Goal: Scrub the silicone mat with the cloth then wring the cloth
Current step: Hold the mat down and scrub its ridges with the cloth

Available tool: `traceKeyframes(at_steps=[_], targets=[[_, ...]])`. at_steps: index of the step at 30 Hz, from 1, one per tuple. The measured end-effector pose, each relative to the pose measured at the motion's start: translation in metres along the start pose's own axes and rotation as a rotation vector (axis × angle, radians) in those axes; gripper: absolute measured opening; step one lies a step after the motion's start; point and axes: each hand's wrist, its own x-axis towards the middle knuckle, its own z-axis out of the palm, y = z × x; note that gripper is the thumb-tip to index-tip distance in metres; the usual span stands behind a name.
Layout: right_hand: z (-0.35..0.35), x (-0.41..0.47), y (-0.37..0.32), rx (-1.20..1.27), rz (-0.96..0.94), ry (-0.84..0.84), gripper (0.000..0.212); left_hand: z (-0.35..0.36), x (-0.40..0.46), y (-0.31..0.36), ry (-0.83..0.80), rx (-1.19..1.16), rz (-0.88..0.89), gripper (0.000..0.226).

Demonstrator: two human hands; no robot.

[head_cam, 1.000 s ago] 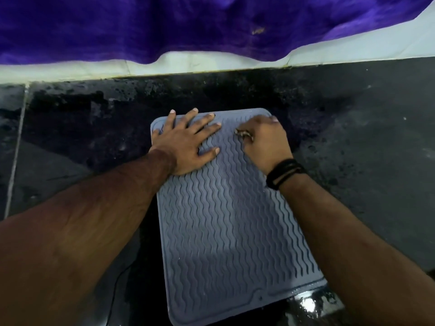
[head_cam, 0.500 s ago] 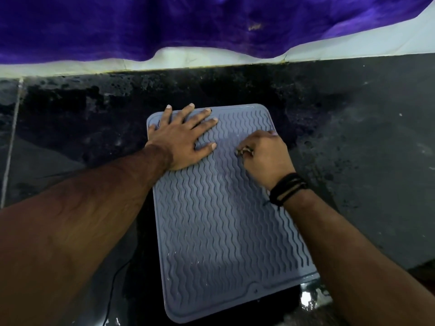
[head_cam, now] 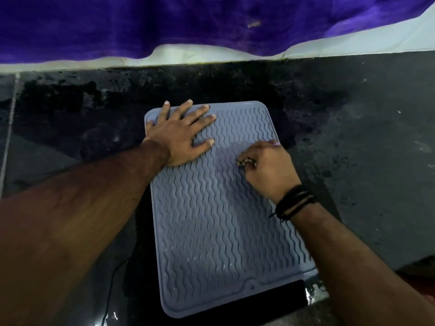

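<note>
1. head view: the mat (head_cam: pixel 219 208), a grey-blue sheet with wavy ridges, lies flat on the dark, wet tabletop (head_cam: pixel 364 137), its long side running away from the person and its near edge close to the tabletop's front edge.
2. the left hand (head_cam: pixel 179 135) lies palm down on the far left corner of the mat, fingers (head_cam: pixel 200 111) straight and spread, gripping nothing. my reading is that it is there as a weight, so the slippery sheet does not slide on the wet surface while the other hand rubs.
3. the right hand (head_cam: pixel 268 165) sits on the right side of the mat, near its far end, with its fingers curled under and knuckles up. a small sliver of something pale shows at the fingertips. it may be the cloth bunched beneath the palm, but the cloth itself is hidden, so i cannot tell for sure what it holds.
4. a black band (head_cam: pixel 294 201) circles the right wrist.
5. purple fabric (head_cam: pixel 188 24) hangs along the wall behind the tabletop, well apart from the mat.
6. judging by this, scrubbing is under way at the far end and wringing is not yet begun.
</note>
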Motion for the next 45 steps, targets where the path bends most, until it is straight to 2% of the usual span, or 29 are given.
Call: traceKeyframes(at_steps=[3,8,15,18,20,23,28,31,33,37,41,45], targets=[[-0.001,0.022,-0.003,0.006,0.020,0.101,0.028,0.000,0.002,0.001,-0.010,-0.013,-0.018,0.084],[0.010,0.031,-0.008,-0.118,0.048,-0.076,0.033,0.002,0.003,-0.001,-0.013,-0.012,-0.027,0.090],[-0.003,-0.036,-0.002,-0.056,0.003,-0.051,0.019,0.002,0.003,-0.001,-0.009,-0.017,-0.017,0.093],[-0.003,-0.022,-0.001,-0.018,0.016,0.078,0.019,0.000,0.002,0.001,-0.016,-0.018,-0.022,0.088],[0.001,-0.003,-0.003,-0.020,0.024,0.121,0.026,0.000,0.001,0.001,-0.016,-0.007,-0.016,0.088],[0.010,0.014,-0.006,-0.095,0.040,-0.007,0.036,-0.002,0.001,0.002,-0.027,0.009,-0.012,0.088],[0.002,-0.029,-0.002,-0.075,0.033,-0.021,0.026,-0.003,-0.001,0.003,-0.017,-0.024,-0.015,0.087],[-0.002,-0.059,-0.002,-0.072,0.033,-0.087,0.023,-0.004,0.000,0.003,-0.035,-0.018,-0.018,0.087],[-0.003,-0.063,-0.003,-0.026,0.034,-0.059,0.022,-0.005,0.000,0.002,-0.043,-0.025,-0.028,0.088],[-0.004,-0.037,-0.004,-0.001,0.038,0.112,0.025,-0.005,-0.001,0.003,-0.037,-0.013,-0.014,0.095],[0.007,-0.015,-0.010,-0.070,0.020,0.013,0.031,-0.006,0.000,0.004,-0.029,0.010,0.002,0.099],[0.004,-0.046,-0.004,-0.042,0.026,0.031,0.024,-0.004,0.001,0.001,-0.023,0.011,0.020,0.101]])
